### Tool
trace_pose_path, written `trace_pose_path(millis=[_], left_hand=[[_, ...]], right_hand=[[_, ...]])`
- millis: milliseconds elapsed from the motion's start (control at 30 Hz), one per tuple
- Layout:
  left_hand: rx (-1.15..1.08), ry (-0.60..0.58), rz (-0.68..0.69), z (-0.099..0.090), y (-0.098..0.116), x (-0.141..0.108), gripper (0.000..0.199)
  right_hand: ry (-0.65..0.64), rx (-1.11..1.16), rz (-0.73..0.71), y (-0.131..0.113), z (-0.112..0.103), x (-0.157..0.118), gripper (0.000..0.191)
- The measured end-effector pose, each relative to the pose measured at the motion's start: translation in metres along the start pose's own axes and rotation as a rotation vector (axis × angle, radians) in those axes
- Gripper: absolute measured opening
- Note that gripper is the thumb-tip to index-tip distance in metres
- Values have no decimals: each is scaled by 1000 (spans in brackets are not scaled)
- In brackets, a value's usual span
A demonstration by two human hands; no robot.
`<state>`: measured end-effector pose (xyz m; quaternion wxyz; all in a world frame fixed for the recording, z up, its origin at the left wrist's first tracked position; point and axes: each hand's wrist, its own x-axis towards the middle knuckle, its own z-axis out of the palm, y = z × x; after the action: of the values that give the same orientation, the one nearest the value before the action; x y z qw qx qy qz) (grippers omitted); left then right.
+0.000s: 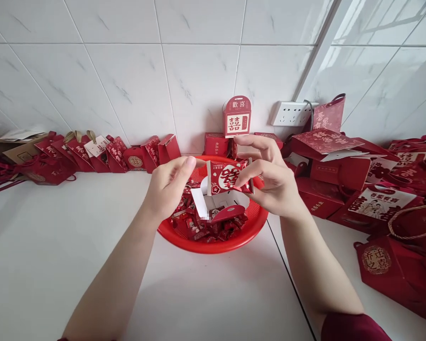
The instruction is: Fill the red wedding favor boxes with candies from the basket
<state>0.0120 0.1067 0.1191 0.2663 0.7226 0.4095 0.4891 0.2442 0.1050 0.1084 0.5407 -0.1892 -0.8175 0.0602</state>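
My right hand (272, 177) pinches a small red sealed candy packet (224, 179) with a white circle and a red double-happiness character, holding it above the basket. My left hand (171, 184) is at the packet's left side, its index finger reaching the edge and its thumb apart from the packet. The other left fingers are mostly hidden. Below the packet, an opened candy box (218, 204) with a white inside and red flap lies on many small wrapped candies (199, 229). They fill a red plastic basket (213, 247).
A closed red gift box (237, 118) stands upright behind the basket. A row of small red boxes (135, 158) lines the tiled wall at left. More red boxes and bags (326, 180) pile up at right, below a white power strip (293, 113). A white tabletop (199, 293) lies beneath.
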Motion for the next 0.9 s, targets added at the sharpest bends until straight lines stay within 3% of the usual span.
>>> trace_pose_path(millis=[100, 167, 333, 467, 533, 600, 700, 800, 900], left_hand=[[-226, -262, -34, 2, 12, -5, 32], [-319, -312, -49, 5, 16, -7, 28], [-375, -37, -60, 10, 13, -5, 26], [-314, 108, 31, 7, 9, -2, 21], [-251, 105, 78, 6, 8, -1, 19], [-189, 38, 103, 5, 7, -1, 21], [-138, -61, 132, 5, 6, -2, 24], [-155, -49, 138, 9, 5, -2, 26], [-238, -54, 52, 11, 2, 0, 28]], right_hand=[[-4, -33, 89, -4, 4, -1, 9], [-4, -55, 125, -7, 7, -1, 9], [-163, 0, 95, -10, 7, 1, 23], [-228, 60, 140, -13, 9, 3, 21], [-154, 106, 244, -15, 11, 3, 17], [-79, 195, 404, -13, 13, 3, 29], [-128, 356, 581, -7, 16, 3, 35], [-170, 528, 653, -1, 18, 2, 30], [-137, 646, 714, 0, 20, 2, 31]])
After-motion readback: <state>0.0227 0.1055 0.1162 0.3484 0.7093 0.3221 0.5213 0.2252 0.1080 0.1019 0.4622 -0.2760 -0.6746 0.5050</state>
